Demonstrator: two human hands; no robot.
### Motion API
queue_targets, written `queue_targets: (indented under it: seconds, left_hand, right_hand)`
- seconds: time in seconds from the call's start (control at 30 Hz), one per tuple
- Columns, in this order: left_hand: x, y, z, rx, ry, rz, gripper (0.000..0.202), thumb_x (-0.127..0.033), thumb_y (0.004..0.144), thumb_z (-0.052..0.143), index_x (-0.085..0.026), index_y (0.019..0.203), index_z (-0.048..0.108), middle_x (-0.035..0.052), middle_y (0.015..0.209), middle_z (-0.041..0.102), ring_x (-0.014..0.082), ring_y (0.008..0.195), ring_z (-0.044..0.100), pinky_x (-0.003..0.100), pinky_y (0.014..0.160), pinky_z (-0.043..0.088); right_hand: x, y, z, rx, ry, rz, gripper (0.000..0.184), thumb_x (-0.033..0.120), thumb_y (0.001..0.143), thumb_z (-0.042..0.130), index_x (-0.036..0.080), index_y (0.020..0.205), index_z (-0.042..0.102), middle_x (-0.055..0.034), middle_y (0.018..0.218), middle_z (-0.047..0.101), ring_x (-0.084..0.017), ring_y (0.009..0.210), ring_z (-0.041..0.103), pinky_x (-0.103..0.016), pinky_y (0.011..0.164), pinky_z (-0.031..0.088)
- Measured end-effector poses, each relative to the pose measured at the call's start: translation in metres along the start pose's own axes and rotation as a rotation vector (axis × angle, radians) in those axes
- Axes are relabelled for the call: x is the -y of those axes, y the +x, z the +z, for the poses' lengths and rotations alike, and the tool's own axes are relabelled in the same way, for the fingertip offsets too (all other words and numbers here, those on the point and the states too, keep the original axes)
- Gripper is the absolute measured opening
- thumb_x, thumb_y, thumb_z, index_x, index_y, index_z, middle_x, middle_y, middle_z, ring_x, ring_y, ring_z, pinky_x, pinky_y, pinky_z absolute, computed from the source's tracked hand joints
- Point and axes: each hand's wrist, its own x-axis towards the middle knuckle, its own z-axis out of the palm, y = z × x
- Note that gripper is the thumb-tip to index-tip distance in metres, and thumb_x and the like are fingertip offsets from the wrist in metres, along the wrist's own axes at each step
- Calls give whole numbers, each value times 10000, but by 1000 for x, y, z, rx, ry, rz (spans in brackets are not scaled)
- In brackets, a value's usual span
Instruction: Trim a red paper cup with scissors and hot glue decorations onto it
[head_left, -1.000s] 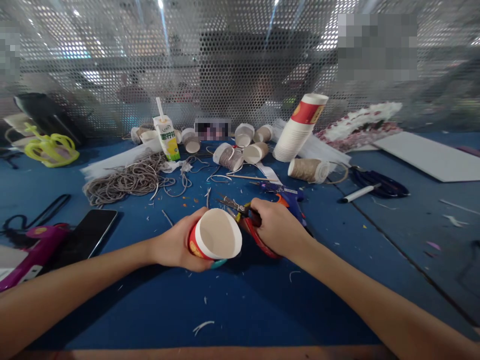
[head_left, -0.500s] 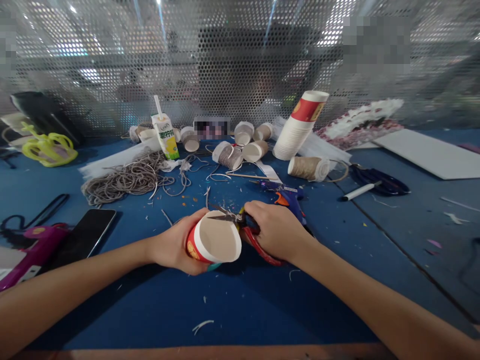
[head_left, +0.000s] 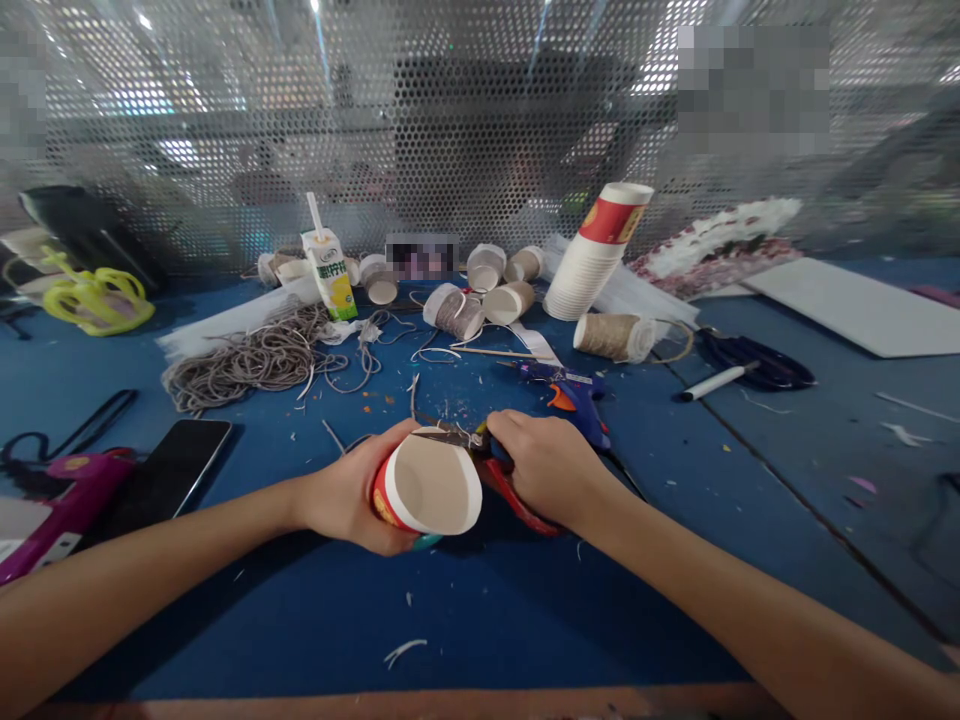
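Observation:
My left hand [head_left: 358,495] is wrapped round a red and white paper cup [head_left: 435,485], tilted so that its open mouth faces me. In my right hand [head_left: 551,465] is a pair of scissors [head_left: 517,498] with red handles, my fingers closed about the grips. The dark blades lie along the far side of the cup's rim, pointing left toward my left fingers. Part of the handles is hidden by my right hand. A blue glue gun [head_left: 574,390] rests on the table just beyond that hand.
Behind lie grey cord [head_left: 251,360], a drink carton [head_left: 330,275], several twine-wrapped cups [head_left: 454,312] and a leaning cup stack [head_left: 589,265]. A phone [head_left: 176,465] and magenta glue gun [head_left: 75,495] are at left. A white marker [head_left: 716,382] and white board [head_left: 862,305] lie right.
The scissor blades have drawn closer together along the cup's rim. The cup's mouth has tipped slightly, showing more of its inside. Both hands keep their holds.

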Motion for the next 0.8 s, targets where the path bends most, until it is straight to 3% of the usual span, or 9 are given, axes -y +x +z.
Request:
queue_targets:
  seconds: [0.27, 0.57, 0.8]
  left_hand:
    - [-2, 0, 1, 9, -8, -13, 554, -206, 539, 694, -178, 1020, 420, 36, 892, 567, 188, 803, 550, 325, 732, 485]
    - [-6, 1, 1, 75, 10, -3, 610, -181, 513, 684, -176, 1073, 443, 42, 917, 578, 209, 825, 566, 355, 763, 484]
    - [-1, 1, -2, 128, -57, -7, 629, -142, 508, 699, -170, 1083, 444, 54, 959, 587, 215, 855, 578, 360, 788, 483]
  right_hand:
    - [-2, -1, 0, -9, -10, -17, 179, 84, 720, 403, 125, 770, 570, -66, 683, 623, -134, 539, 481, -267, 512, 197]
    - [4, -3, -1, 10, 9, -65, 170, 148, 771, 426, 107, 864, 563, -95, 779, 622, -144, 587, 500, -256, 504, 202]
    - [5, -3, 2, -6, 26, -50, 184, 80, 721, 410, 124, 796, 572, -66, 702, 620, -122, 529, 462, -270, 506, 183]
